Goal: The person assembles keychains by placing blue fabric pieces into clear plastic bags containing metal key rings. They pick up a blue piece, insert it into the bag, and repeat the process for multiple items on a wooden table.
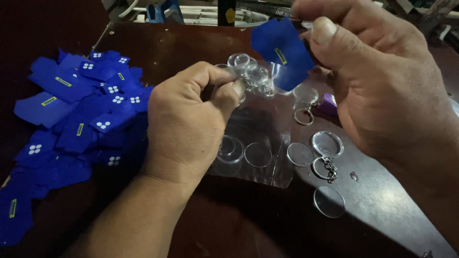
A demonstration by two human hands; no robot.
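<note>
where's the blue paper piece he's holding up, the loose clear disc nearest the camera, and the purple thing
blue paper piece (282, 50), head view, its middle
loose clear disc (329, 201), head view, its centre
purple thing (329, 103), head view, visible body

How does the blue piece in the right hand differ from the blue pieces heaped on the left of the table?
The held blue piece is single and lifted off the table, pinched by the right hand; the heaped blue pieces lie loose and overlapping on the table. The held one shows a yellow strip only; many in the heap also show white dot marks. Both are the same blue.
</note>
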